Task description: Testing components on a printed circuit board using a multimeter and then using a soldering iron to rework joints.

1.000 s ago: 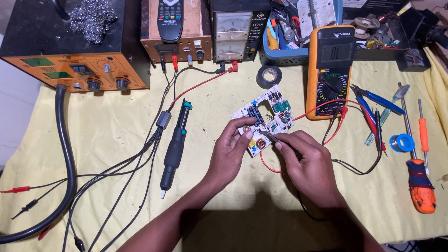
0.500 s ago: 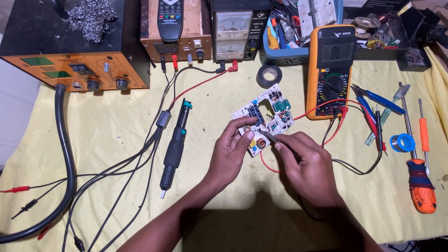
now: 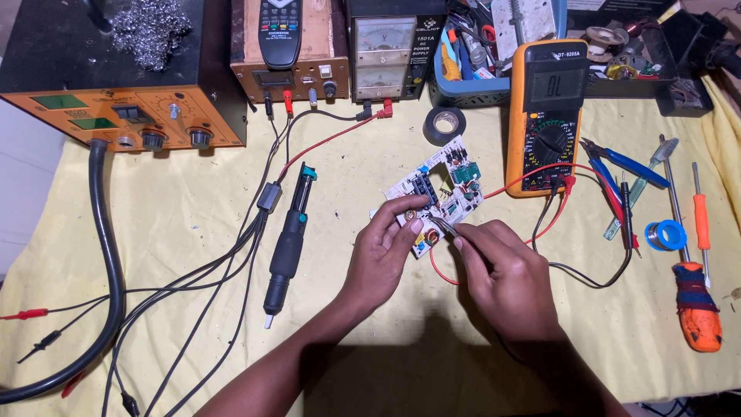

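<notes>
Near the middle of the frame a small white circuit board (image 3: 437, 194) lies on the yellow-covered table (image 3: 193, 224), and both hands work at its lower left corner. The left hand (image 3: 380, 259) pinches that edge of the board, thumb and forefinger closed narrowly on it to keep it steady. The right hand (image 3: 505, 274) is curled shut around a thin probe (image 3: 441, 226), whose tip rests on the board beside a small copper-wound coil (image 3: 431, 239); whether a second probe sits in the same hand I cannot tell. A red lead (image 3: 525, 176) and a black lead (image 3: 598, 279) run from under that hand to the orange multimeter (image 3: 549, 117) standing just right of the board, its dial turned and its screen lit. Judging by this, the testing is under way: the meter is plugged in and switched on, a point on the board is being touched, and the rest of the board remains unprobed. The black desoldering tool (image 3: 287, 247) lies untouched to the left of the board, wired towards the orange station (image 3: 123, 116) in the upper left, which suggests no rework has begun. A roll of black tape (image 3: 444, 123) sits above the board, and at the right edge lie blue-handled pliers (image 3: 627, 166), a solder spool (image 3: 665, 235) and an orange screwdriver (image 3: 697, 305), all well apart from the hands.
</notes>
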